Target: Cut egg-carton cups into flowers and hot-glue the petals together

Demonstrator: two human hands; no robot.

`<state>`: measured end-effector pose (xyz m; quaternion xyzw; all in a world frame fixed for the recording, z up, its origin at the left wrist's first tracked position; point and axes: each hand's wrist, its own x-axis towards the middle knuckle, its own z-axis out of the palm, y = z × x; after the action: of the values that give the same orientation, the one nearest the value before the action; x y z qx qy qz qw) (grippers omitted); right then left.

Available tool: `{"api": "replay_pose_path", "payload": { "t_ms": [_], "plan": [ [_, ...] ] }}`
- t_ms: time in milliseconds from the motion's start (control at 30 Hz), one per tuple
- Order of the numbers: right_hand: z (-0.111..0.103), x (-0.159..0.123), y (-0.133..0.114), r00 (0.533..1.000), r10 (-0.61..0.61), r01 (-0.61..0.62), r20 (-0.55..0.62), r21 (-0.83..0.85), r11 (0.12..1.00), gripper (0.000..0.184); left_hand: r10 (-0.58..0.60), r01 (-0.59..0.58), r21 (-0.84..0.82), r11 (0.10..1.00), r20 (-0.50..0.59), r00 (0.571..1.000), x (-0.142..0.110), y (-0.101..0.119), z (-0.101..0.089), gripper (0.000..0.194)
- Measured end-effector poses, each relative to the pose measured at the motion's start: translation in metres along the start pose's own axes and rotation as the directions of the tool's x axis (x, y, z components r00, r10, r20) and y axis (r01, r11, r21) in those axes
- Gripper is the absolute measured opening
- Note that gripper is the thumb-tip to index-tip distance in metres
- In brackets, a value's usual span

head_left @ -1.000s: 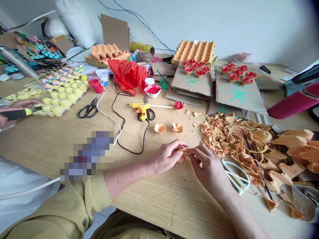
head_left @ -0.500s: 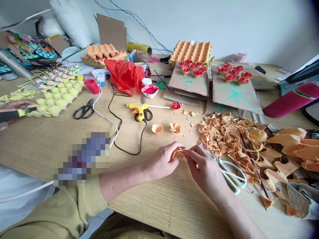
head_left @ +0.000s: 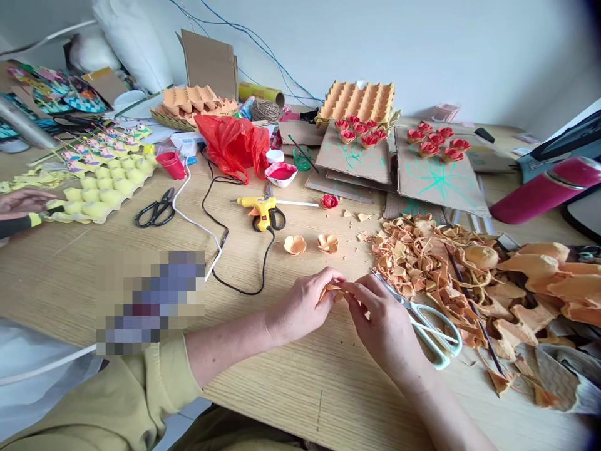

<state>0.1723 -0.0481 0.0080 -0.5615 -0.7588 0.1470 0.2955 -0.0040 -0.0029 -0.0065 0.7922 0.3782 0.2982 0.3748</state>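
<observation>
My left hand (head_left: 307, 302) grips a small orange egg-carton flower cup (head_left: 332, 289) between thumb and fingers, mostly covered by them. From the other side, my right hand (head_left: 378, 316) pinches the edge of the same piece, its fingertips touching those of the left. Beyond the hands, two orange flower cups (head_left: 295, 245) with rounded petals sit on the table, and a red-painted rose (head_left: 329, 201) lies behind them. Mint-handled scissors (head_left: 434, 335) rest beside my right wrist, their blades partly hidden behind that hand.
A yellow glue gun (head_left: 261, 210) with its black cord lies ahead. Orange carton scraps (head_left: 413, 257) heap at right, near a pink bottle (head_left: 539, 191). Red roses stand on cardboard (head_left: 436, 178). Another person's hand (head_left: 23, 202) is by a yellow egg tray (head_left: 101, 194). Black scissors (head_left: 157, 208) lie left.
The view has shifted slightly. Both hands stay together at the flower cup, with the fingers and the piece turned a little.
</observation>
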Motion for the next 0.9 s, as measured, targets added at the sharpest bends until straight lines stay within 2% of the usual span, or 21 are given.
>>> {"api": "replay_pose_path", "payload": {
  "t_ms": [167,267,400,467,533,600,667,700,733,767,800,867,900],
  "plan": [
    [0.0,0.001,-0.001,1.0,0.02,-0.02,0.009,0.026,0.999,0.027,-0.052,0.054,-0.083,0.995,0.022,0.998,0.003,-0.002,0.0,0.024],
    [0.0,0.002,0.0,1.0,0.005,-0.004,-0.011,0.021,1.0,0.025,-0.044,0.047,-0.093,0.995,0.037,0.998,0.008,-0.002,-0.005,0.021],
    [-0.004,0.004,0.004,0.994,-0.001,-0.002,-0.105,-0.03,1.0,0.022,-0.009,0.008,-0.011,1.0,-0.065,0.998,0.017,-0.001,-0.021,0.022],
    [-0.006,0.003,0.003,0.993,0.014,-0.018,-0.118,-0.037,0.999,0.02,-0.017,0.019,0.019,1.0,-0.082,0.996,0.021,-0.001,-0.03,0.022],
    [-0.003,0.0,-0.004,0.998,0.028,-0.028,-0.052,0.001,1.0,0.016,-0.032,0.033,0.007,0.999,-0.109,0.994,0.024,-0.001,-0.037,0.021],
    [0.005,-0.005,-0.014,0.994,0.018,-0.027,0.109,0.08,0.996,0.015,-0.061,0.057,-0.03,0.998,-0.151,0.987,0.027,-0.003,-0.041,0.021],
    [0.013,-0.009,-0.021,0.955,-0.037,-0.006,0.295,0.145,0.989,0.016,-0.093,0.084,-0.059,0.995,-0.183,0.979,0.028,-0.006,-0.042,0.019],
    [0.016,-0.01,-0.021,0.941,-0.055,0.007,0.334,0.143,0.99,0.016,-0.105,0.094,-0.064,0.994,-0.192,0.976,0.029,-0.007,-0.042,0.019],
    [0.018,-0.009,-0.02,0.948,-0.056,0.025,0.313,0.102,0.994,0.016,-0.114,0.102,-0.068,0.992,-0.199,0.973,0.03,-0.009,-0.041,0.019],
    [0.019,-0.008,-0.016,0.973,-0.043,0.041,0.228,0.014,0.999,0.018,-0.122,0.108,-0.076,0.991,-0.205,0.971,0.03,-0.01,-0.04,0.018],
    [0.018,-0.006,-0.01,0.995,-0.023,0.033,0.096,-0.107,0.994,0.019,-0.133,0.114,-0.096,0.989,-0.212,0.968,0.031,-0.011,-0.04,0.018],
    [0.014,-0.003,-0.001,0.996,-0.022,-0.001,-0.087,-0.257,0.966,0.017,-0.163,0.129,-0.164,0.978,-0.219,0.962,0.032,-0.013,-0.038,0.017],
    [0.013,-0.002,0.0,0.995,-0.038,0.01,-0.098,-0.273,0.962,0.016,-0.178,0.133,-0.2,0.971,-0.225,0.958,0.033,-0.013,-0.037,0.016]
  ]
}}
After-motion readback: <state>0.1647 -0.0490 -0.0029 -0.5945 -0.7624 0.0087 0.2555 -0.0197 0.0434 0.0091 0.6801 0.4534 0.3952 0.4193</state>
